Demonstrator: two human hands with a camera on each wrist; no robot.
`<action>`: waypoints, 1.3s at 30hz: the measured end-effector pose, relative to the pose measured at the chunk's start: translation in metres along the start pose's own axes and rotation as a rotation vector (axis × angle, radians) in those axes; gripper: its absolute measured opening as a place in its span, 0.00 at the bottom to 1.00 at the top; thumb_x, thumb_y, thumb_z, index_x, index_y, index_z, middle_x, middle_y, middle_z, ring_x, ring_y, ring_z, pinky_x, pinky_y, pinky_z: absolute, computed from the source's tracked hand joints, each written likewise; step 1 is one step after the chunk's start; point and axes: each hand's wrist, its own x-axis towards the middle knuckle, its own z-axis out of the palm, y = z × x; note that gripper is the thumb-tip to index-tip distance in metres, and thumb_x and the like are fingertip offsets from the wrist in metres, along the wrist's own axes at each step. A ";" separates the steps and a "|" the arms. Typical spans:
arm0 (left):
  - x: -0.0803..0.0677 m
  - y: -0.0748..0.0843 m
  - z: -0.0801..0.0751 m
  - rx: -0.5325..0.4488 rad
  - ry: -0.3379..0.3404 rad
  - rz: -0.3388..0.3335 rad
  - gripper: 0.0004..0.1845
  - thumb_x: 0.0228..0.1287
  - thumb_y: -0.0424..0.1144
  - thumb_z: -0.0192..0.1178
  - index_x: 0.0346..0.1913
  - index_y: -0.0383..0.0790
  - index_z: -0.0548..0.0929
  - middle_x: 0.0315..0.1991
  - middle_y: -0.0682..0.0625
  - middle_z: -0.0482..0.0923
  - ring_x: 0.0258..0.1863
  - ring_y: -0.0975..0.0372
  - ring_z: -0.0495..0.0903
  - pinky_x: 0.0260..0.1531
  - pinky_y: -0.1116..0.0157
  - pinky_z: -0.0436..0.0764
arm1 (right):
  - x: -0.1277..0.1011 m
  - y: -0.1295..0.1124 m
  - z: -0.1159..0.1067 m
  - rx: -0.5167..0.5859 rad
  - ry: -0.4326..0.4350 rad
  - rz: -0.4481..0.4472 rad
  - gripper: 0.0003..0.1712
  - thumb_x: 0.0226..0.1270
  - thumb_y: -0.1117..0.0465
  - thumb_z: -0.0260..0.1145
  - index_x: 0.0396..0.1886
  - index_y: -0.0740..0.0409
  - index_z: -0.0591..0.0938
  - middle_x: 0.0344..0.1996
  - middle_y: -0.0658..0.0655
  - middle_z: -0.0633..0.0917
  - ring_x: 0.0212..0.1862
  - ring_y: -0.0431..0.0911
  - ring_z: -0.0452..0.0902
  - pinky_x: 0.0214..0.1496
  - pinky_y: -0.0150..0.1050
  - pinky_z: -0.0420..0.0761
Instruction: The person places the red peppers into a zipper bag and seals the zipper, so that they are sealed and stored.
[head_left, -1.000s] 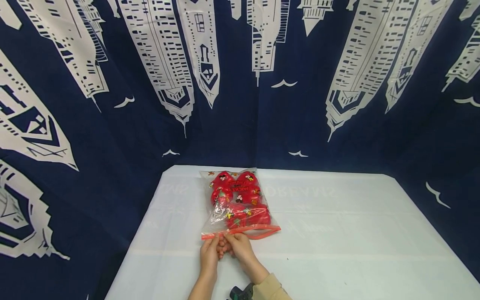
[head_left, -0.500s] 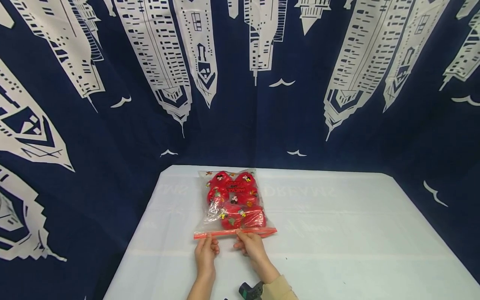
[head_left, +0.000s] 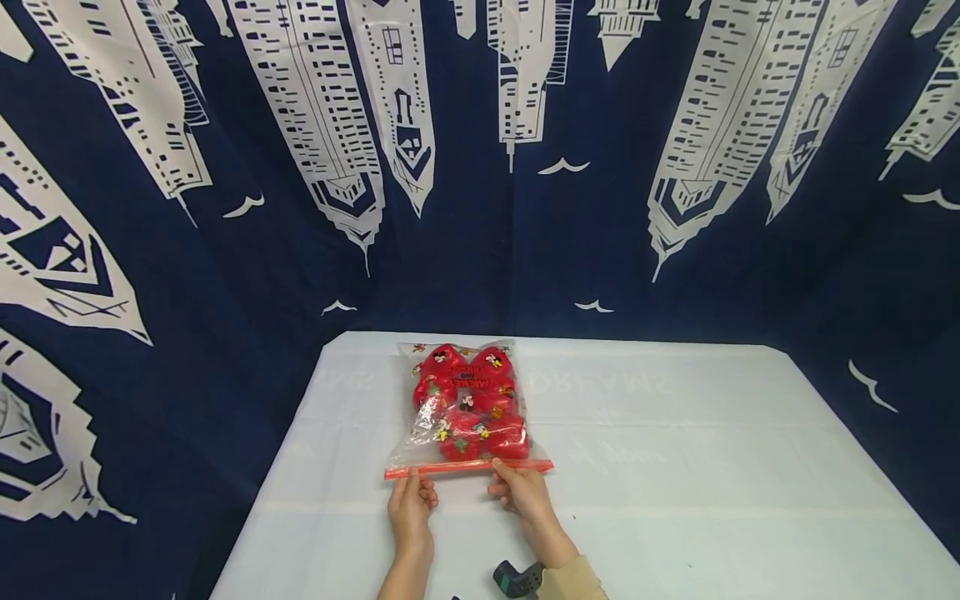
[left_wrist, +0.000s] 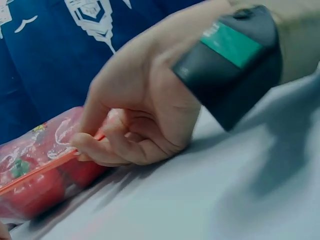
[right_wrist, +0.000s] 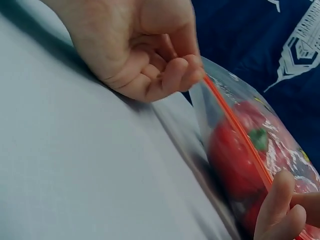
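Head view: I see left hand [head_left: 411, 510] and right hand [head_left: 522, 492] apart, near front edge of table [head_left: 675, 500], each pinching orange zip strip [head_left: 468, 468] of clear zip bag [head_left: 461, 408]. Bag lies flat, left of table centre, reaching toward far edge, packed with red printed items [head_left: 468, 400]. Navy skyline curtain [head_left: 480, 167] beyond.

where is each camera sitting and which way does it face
Head: above, looking forward and down at the table and zip bag; left hand, right hand and both forearms show.
Left wrist: low by the table, looking across at the right hand pinching the red zip strip; its wrist unit shows.
Right wrist: low, looking along the strip at the left hand pinching it; right fingertips at bottom right.
Shared: both wrist views show the strip.
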 end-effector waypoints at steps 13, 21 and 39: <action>0.003 0.005 -0.002 -0.045 0.035 -0.016 0.14 0.74 0.37 0.44 0.31 0.33 0.72 0.23 0.51 0.69 0.19 0.66 0.67 0.22 0.74 0.69 | 0.001 -0.006 -0.028 0.052 0.094 0.006 0.13 0.66 0.58 0.61 0.30 0.66 0.77 0.16 0.50 0.79 0.19 0.36 0.73 0.20 0.25 0.70; 0.003 0.010 -0.004 -0.085 0.043 -0.026 0.14 0.73 0.37 0.44 0.31 0.33 0.73 0.22 0.51 0.69 0.18 0.67 0.67 0.21 0.74 0.69 | -0.001 -0.011 -0.041 0.090 0.139 0.029 0.16 0.67 0.59 0.59 0.39 0.72 0.75 0.21 0.51 0.77 0.22 0.37 0.74 0.21 0.25 0.71; 0.006 0.021 -0.022 0.027 -0.235 -0.207 0.21 0.74 0.50 0.42 0.37 0.33 0.73 0.26 0.52 0.74 0.22 0.66 0.74 0.26 0.72 0.75 | -0.006 -0.011 -0.050 -0.220 0.131 -0.018 0.22 0.70 0.51 0.54 0.37 0.69 0.77 0.20 0.52 0.80 0.23 0.40 0.77 0.22 0.31 0.73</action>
